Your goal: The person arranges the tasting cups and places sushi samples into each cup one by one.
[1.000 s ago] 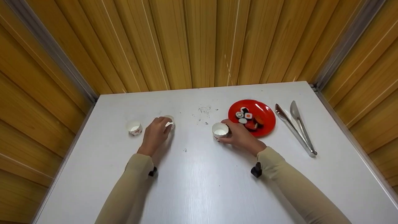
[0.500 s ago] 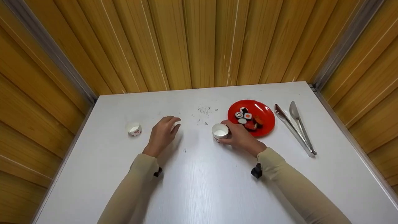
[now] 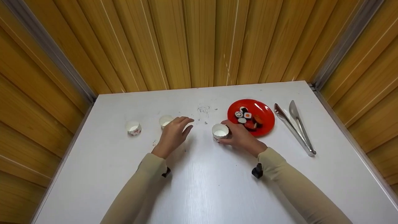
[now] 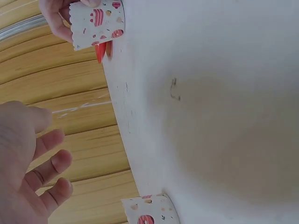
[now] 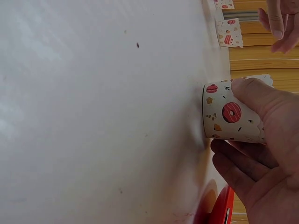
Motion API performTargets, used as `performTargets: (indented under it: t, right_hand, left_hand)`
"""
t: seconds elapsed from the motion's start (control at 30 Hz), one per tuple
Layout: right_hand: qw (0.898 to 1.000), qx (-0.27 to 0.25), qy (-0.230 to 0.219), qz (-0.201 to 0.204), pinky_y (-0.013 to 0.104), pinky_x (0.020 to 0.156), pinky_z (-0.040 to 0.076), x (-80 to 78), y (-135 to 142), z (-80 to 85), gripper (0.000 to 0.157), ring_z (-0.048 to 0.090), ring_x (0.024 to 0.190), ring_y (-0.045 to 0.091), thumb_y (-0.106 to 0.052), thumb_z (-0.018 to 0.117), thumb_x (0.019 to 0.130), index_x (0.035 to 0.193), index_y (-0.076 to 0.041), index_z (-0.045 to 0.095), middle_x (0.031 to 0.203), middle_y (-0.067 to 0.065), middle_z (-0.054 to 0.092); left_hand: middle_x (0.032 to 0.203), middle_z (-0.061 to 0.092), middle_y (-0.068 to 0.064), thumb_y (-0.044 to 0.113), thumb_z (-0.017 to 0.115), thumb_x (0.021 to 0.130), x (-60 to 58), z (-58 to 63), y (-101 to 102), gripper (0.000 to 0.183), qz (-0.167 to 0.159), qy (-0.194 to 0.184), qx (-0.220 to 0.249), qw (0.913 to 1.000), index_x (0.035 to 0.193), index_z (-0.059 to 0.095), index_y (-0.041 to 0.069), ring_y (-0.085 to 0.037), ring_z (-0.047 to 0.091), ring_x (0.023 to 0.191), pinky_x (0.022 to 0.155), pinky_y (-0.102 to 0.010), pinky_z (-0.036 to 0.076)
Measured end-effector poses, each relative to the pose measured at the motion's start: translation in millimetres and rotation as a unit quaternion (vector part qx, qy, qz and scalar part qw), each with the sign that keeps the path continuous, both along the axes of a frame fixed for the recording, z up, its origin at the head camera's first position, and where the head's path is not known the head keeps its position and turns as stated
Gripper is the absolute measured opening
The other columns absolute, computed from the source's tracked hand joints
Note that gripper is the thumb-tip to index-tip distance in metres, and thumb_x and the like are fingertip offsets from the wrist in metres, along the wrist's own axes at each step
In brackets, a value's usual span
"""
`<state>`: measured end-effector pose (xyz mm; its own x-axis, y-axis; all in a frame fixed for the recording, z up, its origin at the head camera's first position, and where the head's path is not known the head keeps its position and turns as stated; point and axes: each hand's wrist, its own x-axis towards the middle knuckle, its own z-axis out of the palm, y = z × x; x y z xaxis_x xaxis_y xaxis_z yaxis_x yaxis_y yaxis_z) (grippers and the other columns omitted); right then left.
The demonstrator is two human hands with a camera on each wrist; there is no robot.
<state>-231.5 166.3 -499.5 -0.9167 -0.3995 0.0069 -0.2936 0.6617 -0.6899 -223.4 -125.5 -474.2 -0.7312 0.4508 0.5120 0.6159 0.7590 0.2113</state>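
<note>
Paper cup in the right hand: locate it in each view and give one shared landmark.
Head: the cup, just right of centre, in the right hand.
Left wrist: the cup, upper left, at the top edge.
Right wrist: the cup, right of centre, about mid-height.
Shared landmark: the red plate, only partly visible in both wrist views.

Long, plain beige sleeves (image 3: 293,183) are worn with small black wrist devices (image 3: 257,171).

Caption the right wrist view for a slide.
Right hand gripping a printed paper cup, with a red plate at the lower edge and the left hand and two more cups beyond.
</note>
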Motion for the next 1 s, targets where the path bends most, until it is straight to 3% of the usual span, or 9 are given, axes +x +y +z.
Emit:
performTargets:
  t: [0.43, 1.0]
  right_hand:
    - [0.999, -0.001, 0.048, 0.019, 0.043, 0.100, 0.051, 2.4, 2, 0.0, 0.058, 0.064, 0.109, 0.022, -0.026, 0.090, 0.082, 0.128, -0.010, 0.058, 0.119, 0.003, 0.070]
    - [0.999, -0.012, 0.041, 0.027, 0.047, 0.103, 0.049, 2.9, 4, -2.1, 0.059, 0.063, 0.113, 0.024, -0.023, 0.089, 0.083, 0.130, -0.007, 0.058, 0.123, 0.006, 0.070]
  left_hand:
    - [0.115, 0.076, -0.002, 0.016, 0.071, 0.099, 5.3, 4.8, 25, 0.023, -0.046, -0.028, 0.010, 0.9985, 0.121, 0.073, 0.012, -0.020, 0.071, 0.092, 0.073, -0.036, 0.058]
    - [0.116, 0.075, -0.002, 0.017, 0.072, 0.098, 8.5, 6.4, 49, 0.023, -0.081, -0.058, 0.003, 0.9950, 0.121, 0.073, 0.011, -0.020, 0.071, 0.102, 0.083, -0.036, 0.058]
